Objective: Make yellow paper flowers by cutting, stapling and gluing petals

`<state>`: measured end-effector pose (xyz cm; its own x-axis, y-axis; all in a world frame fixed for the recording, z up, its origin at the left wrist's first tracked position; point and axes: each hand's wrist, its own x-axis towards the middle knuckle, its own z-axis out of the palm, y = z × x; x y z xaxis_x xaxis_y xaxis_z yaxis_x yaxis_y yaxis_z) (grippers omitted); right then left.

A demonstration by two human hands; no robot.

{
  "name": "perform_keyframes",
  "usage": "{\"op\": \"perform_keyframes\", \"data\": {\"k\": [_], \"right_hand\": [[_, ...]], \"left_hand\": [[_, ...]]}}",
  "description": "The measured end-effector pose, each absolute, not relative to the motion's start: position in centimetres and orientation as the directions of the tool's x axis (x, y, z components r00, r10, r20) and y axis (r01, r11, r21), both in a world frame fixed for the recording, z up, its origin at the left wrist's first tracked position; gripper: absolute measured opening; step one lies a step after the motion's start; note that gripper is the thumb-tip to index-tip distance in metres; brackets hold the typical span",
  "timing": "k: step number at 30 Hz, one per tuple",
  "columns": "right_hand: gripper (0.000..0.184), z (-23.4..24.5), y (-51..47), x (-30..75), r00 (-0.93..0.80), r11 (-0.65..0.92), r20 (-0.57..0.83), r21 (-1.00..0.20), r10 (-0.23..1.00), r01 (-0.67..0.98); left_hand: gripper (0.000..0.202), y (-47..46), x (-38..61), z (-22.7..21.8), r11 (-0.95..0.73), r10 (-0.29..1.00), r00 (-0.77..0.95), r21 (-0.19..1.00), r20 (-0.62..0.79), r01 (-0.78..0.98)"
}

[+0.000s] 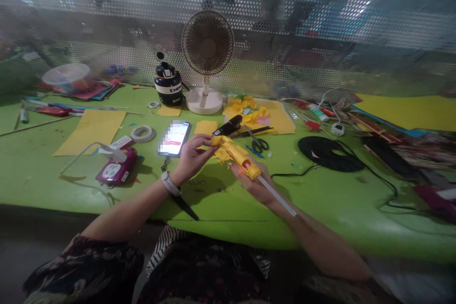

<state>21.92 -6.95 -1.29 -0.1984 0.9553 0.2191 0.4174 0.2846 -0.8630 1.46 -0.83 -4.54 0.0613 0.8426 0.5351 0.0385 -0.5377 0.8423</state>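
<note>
My right hand [251, 183] grips a yellow hot glue gun [244, 159], with a pale glue stick [277, 195] poking out of its back end. Its nozzle points up and left, at a small yellow paper piece [216, 141]. That piece is pinched between the fingertips of my left hand [194, 154]. Whether the nozzle touches the paper is too small to tell. More yellow paper cut-outs [222, 154] show just below, partly covered by the glue gun and my fingers. A black stapler [228, 126] and dark-handled scissors [259, 144] lie just beyond.
Left of my hands lie a lit phone [174, 138], a tape roll [142, 133] and a purple power socket [117, 167] with a cable. A fan [207, 52] and a black bottle [168, 86] stand behind. Yellow paper flowers [245, 107] and a black disc [329, 153] are farther right.
</note>
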Motion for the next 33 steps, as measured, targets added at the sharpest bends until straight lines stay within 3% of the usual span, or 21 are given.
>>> {"op": "perform_keyframes", "data": {"k": [13,20,24,28,33], "right_hand": [[0.021,-1.1,-6.9,21.9,-0.216,0.291,0.212,-0.837,0.953,0.463],[0.02,-1.9,-6.2,22.5,-0.106,0.352,0.339,-0.84,0.935,0.414],[0.023,-1.8,-6.1,22.6,-0.083,0.371,0.378,-0.803,0.922,0.466],[0.024,-2.0,-5.8,22.7,-0.136,0.413,0.412,-0.717,0.901,0.562],[0.03,-2.6,-4.3,24.1,-0.191,0.511,0.579,-0.458,0.792,0.727]], "left_hand": [[0.021,-0.9,1.4,-4.2,-0.491,0.871,0.034,0.869,0.49,0.056],[0.033,-1.0,1.6,-3.0,-0.101,0.991,0.071,0.974,0.117,-0.203],[0.032,-0.9,1.4,-3.0,-0.046,0.994,0.088,0.97,0.069,-0.24],[0.03,-0.9,1.2,-3.0,-0.035,0.992,0.112,0.968,0.065,-0.248],[0.033,-0.9,1.3,-2.7,-0.038,0.994,0.092,0.968,0.063,-0.25]]}}
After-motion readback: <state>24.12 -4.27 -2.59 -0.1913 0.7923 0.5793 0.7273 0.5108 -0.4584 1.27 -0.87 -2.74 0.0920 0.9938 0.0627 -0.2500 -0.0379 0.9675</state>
